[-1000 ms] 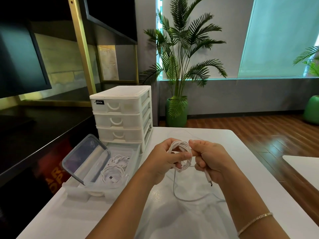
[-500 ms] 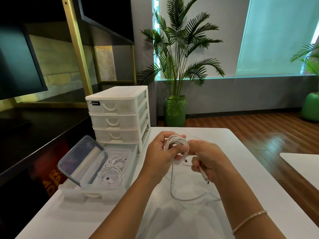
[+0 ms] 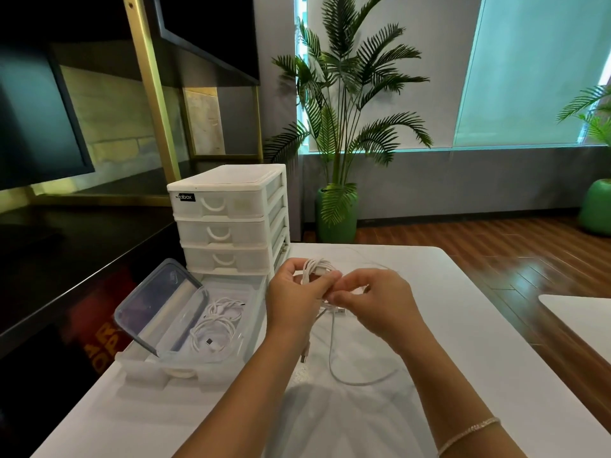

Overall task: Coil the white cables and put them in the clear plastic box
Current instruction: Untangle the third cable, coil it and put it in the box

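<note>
My left hand [image 3: 294, 299] grips a small coil of white cable [image 3: 316, 268] held above the white table [image 3: 463, 325]. My right hand [image 3: 380, 302] pinches the same cable just right of the coil, near a plug end [image 3: 340, 311]. A loose loop of this cable [image 3: 357, 380] hangs down onto the table below my hands. To the left, the clear plastic box [image 3: 185, 365] stands with its lid [image 3: 155, 309] tilted up, and coiled white cables [image 3: 215, 328] lie inside it.
A white three-drawer organiser [image 3: 231, 223] stands right behind the box at the table's left side. A dark counter [image 3: 66, 252] runs along the left. A potted palm [image 3: 337, 206] stands beyond the table's far edge, and another white table corner [image 3: 582, 322] shows at right.
My right hand has let the plug end drop and moved up to pinch the cable beside the coil. The left hand keeps holding the coil; the view shifted slightly.
</note>
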`<move>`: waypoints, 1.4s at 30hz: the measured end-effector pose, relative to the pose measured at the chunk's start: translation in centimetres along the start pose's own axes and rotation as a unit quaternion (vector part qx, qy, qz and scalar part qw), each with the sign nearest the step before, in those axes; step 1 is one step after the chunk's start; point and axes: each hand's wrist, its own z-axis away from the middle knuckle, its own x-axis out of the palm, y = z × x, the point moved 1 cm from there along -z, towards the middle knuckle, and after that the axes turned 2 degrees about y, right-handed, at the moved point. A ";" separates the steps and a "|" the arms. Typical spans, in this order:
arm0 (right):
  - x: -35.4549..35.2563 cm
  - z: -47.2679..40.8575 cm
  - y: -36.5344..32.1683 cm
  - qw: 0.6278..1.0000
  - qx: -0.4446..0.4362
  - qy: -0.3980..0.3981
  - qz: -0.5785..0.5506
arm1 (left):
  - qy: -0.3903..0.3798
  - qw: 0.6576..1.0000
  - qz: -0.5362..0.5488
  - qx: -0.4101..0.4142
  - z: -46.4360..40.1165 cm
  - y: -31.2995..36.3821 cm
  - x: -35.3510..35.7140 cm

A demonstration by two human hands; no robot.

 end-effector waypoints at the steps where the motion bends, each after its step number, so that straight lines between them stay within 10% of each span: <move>1: 0.1 0.0 0.1 1.000 0.003 0.003 0.025 | 0.008 1.000 0.003 -0.015 0.0 -0.2 0.1; 10: -0.1 0.1 0.2 0.995 0.024 0.049 0.086 | -0.073 0.978 0.140 -0.140 0.0 0.2 0.3; 23: -1.6 0.1 -0.3 0.933 0.222 -0.096 -0.268 | -0.127 0.986 -0.062 0.088 -0.1 0.6 -0.1; 42: -3.3 -0.2 0.7 0.942 0.182 -0.149 -0.239 | -0.191 0.981 -0.011 0.037 -0.5 0.8 -0.4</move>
